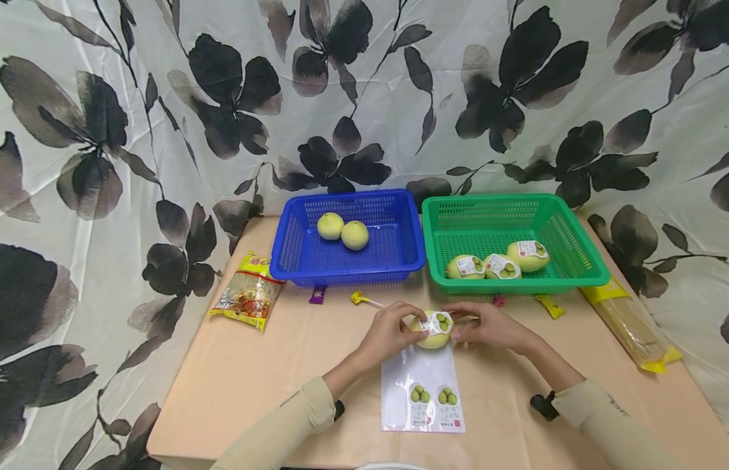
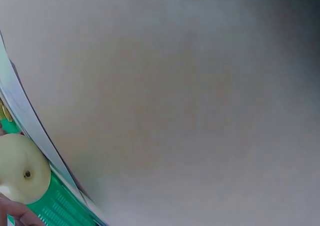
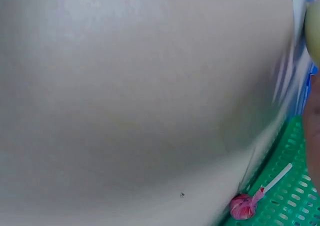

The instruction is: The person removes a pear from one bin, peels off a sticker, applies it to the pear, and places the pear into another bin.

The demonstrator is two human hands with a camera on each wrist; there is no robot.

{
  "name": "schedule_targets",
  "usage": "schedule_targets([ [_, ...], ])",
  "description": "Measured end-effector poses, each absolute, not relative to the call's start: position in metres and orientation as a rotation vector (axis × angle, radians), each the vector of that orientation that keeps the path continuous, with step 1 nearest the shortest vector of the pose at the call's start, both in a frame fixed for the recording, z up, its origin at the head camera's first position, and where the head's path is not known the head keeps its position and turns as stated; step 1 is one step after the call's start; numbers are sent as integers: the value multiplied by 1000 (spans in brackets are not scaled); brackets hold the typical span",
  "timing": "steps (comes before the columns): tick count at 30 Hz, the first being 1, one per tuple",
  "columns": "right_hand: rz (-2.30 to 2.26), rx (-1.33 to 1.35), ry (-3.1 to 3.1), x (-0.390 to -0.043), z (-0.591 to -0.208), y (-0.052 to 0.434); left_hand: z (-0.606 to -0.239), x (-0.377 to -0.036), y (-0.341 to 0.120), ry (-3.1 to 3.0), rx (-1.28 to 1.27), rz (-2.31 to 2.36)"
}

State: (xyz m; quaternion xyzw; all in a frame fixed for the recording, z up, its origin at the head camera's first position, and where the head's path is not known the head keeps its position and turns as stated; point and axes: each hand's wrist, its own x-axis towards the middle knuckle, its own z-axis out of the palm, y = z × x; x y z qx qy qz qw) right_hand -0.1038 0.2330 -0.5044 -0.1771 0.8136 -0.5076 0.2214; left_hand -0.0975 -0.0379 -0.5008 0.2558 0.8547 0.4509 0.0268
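here, over the near middle of the table (image 1: 235, 372), the left hand (image 1: 387, 331) and right hand (image 1: 487, 326) both curl their fingers round one pale green fruit (image 1: 433, 337), a sticker (image 1: 436, 322) on its top. it sits just above a sticker sheet (image 1: 421, 391), in front of the blue basket (image 1: 294, 251) and green basket (image 1: 575, 251).

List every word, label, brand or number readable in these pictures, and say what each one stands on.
No text can be read for certain.
Yellow noodle packet: red characters at the top, too small to read.
Round sticker on the pale green fruit held by both hands: pictures of green fruit, print blurred.
Stickers on the three fruits in the green plastic basket: blurred.
White sticker sheet: two stickers left, print too small.
Sleeve lettering: illegible.
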Motion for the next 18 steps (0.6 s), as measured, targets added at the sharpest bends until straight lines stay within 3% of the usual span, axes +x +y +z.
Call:
schedule_targets([
  [18,-1374,-568,2308,-105,-519,223,-485,-114,-37,2539,802,1415],
])
